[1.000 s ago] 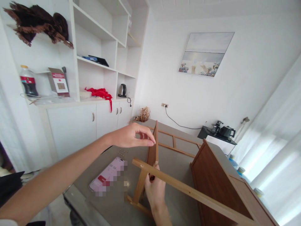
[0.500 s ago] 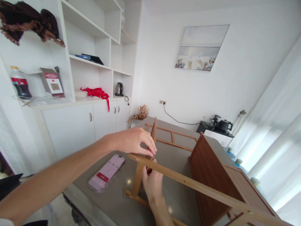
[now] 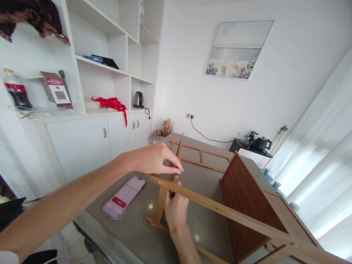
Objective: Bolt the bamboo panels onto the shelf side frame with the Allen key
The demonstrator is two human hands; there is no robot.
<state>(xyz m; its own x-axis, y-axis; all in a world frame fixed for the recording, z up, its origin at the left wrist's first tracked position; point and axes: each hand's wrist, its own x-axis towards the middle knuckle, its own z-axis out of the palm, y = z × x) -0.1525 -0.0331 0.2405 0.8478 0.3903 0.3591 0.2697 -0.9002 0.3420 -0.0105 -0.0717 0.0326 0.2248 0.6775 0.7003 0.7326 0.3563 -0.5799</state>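
Observation:
My left hand (image 3: 154, 159) reaches in from the left, thumb and forefinger pinched together. At their tips is a small dark thing, too small to name. Just beneath, my right hand (image 3: 177, 209) is closed around the end of a thin brown wooden board (image 3: 179, 150), seen nearly edge-on. This board meets a light wooden frame (image 3: 220, 209) with a long rail and a short cross-piece; whether they are joined is hidden by my hands. At the frame's other end stands a brown wooden panel (image 3: 253, 198), upright on the grey table (image 3: 203, 183).
A phone (image 3: 124, 197) with a running timer lies left of the frame. Farther back on the table is a ladder-like wooden frame (image 3: 202, 157). Bottles (image 3: 275, 185) stand beyond the right edge. White shelves (image 3: 101, 60) line the left wall; a kettle (image 3: 139, 99) sits there.
My left fingertips have risen slightly from the board's end, so a small gap shows below them. My right hand keeps its grip. The camera view has shifted a little.

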